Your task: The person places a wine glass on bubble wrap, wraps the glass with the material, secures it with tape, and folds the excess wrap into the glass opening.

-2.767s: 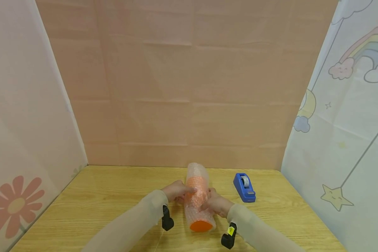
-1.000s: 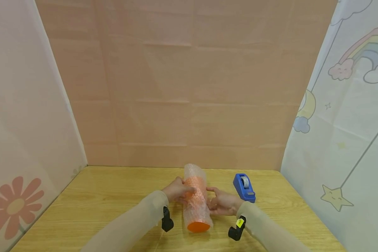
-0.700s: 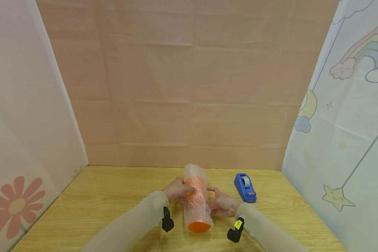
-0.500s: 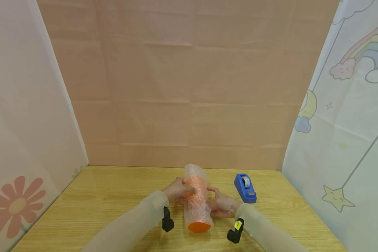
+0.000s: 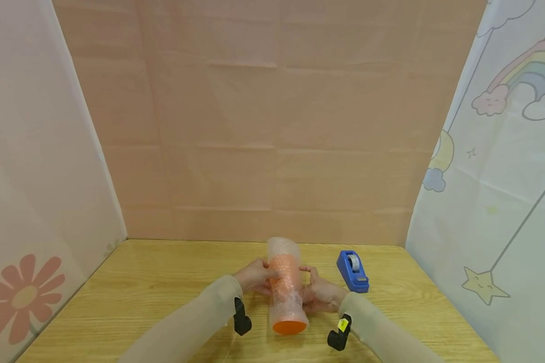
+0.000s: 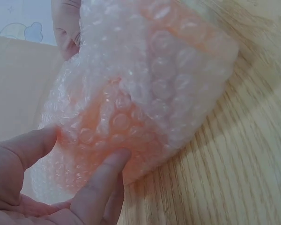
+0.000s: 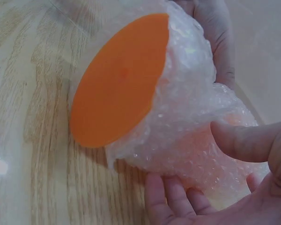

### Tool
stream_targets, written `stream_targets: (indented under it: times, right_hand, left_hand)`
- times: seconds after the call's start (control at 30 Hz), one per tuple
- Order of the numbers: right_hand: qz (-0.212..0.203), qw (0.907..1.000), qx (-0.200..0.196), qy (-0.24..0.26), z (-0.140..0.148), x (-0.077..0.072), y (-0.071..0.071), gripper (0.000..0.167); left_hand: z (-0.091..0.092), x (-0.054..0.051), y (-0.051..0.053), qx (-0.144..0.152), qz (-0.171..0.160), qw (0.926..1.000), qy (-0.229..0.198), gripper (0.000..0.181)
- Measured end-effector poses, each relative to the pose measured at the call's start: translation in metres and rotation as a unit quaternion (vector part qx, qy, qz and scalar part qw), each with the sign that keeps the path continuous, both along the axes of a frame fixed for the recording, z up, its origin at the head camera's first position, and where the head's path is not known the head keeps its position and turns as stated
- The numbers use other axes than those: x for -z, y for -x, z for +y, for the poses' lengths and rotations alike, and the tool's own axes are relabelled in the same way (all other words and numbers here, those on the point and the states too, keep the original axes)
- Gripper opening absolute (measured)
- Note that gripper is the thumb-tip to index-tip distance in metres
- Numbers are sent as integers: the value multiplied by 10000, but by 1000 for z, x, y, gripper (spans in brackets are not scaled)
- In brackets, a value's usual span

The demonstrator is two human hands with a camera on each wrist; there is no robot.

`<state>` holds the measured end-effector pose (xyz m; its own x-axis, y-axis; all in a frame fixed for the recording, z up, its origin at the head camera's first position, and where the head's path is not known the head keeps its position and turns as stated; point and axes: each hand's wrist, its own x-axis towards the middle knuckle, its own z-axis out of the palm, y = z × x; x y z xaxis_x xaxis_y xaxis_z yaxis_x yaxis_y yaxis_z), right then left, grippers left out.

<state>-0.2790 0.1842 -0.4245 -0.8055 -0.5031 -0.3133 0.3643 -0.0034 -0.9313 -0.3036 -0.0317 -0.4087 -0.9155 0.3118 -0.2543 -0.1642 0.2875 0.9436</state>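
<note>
Sleeves [image 5: 186,320]: cream, reaching in from 7 and 5 o'clock, on a clock centred on the bundle in the head view.
Wrist cameras [image 5: 242,316]: black, one at each cuff; the right one bears a yellow mark.
Orange disc [image 5: 289,327]: the bundle's flat end, at 6 o'clock, facing the person; bubble wrap gathers round its edge.
Right hand [image 5: 322,294]: at 3 o'clock, partly curled, holding the bundle's side between thumb and fingers.
Left hand [image 5: 255,277]: at 9 o'clock, partly curled, thumb over the wrap, fingers lower down, holding the bundle.
Bubble-wrapped bundle [image 5: 286,287]: a cylinder lying between both hands, orange through the wrap, paler towards 12 o'clock.
Tape dispenser [image 5: 354,275]: blue, between 2 and 3 o'clock, beyond the right hand, a tape roll [image 5: 353,262] in it.
Worktop [image 5: 163,282]: light wood grain, under bundle and dispenser.
Side panels [image 5: 36,151]: pale; flower print at 9 o'clock, rainbow and star at 2.
Back panel [image 5: 272,126]: creased, peach-brown, at 12 o'clock.
</note>
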Motion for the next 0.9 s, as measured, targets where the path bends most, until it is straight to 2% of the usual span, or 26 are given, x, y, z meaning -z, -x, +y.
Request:
stream_targets:
  times: [0.2, 0.43, 0.67, 0.9]
  right_hand:
    - [237, 9978, 163, -600, -4, -5, 0, 89]
    - [409, 9912, 613, -1099, -11, -11, -1, 89]
    - [238, 9831, 1261, -1302, -15, -10, 2, 97]
    - [203, 9815, 1268, -1420, -14, -6, 3, 93]
  left_hand:
    - [-1, 2, 4, 20, -157, 9999, -54, 55]
    - [-2, 4, 7, 62, -212, 9996, -148, 55]
    - [-4, 6, 9, 36, -64, 9998, 182, 48]
    - [-5, 4, 9, -133, 302, 9981, 517, 49]
